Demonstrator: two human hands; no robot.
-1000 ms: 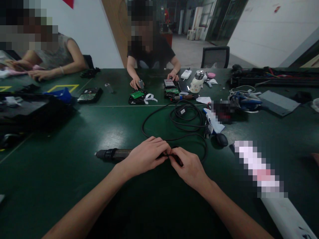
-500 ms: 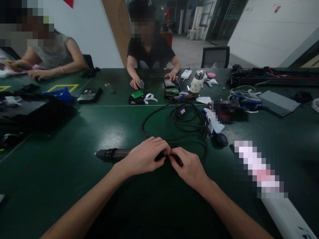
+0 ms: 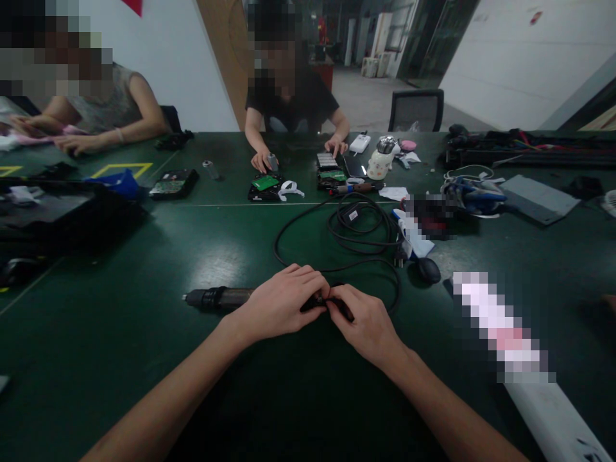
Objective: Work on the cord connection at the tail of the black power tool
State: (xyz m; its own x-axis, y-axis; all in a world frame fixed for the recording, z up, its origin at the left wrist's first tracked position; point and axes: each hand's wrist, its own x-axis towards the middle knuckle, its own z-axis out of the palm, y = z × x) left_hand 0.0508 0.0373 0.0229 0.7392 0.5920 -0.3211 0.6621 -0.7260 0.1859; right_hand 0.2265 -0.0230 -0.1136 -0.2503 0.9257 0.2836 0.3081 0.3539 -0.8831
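A dark electric screwdriver lies on the green table with its bit pointing left. My left hand is closed around its rear part, covering much of the body. At the rear end my right hand pinches a black cable plug, mostly hidden by the fingers. Both hands' fingertips meet there; whether the plug is seated in the screwdriver cannot be made out. A black cable curves away behind my right hand to a loose coil.
Across the table a person handles hard drives; another person sits at the left. A black rubber air blower and a long white box lie to the right. A black tray stands at the left, a cream bottle farther back.
My left thumb has shifted slightly at the screwdriver's rear end; my right hand is nearly still. The fingers of the person opposite moved on a drive. Something skin-toned appears at the right edge.
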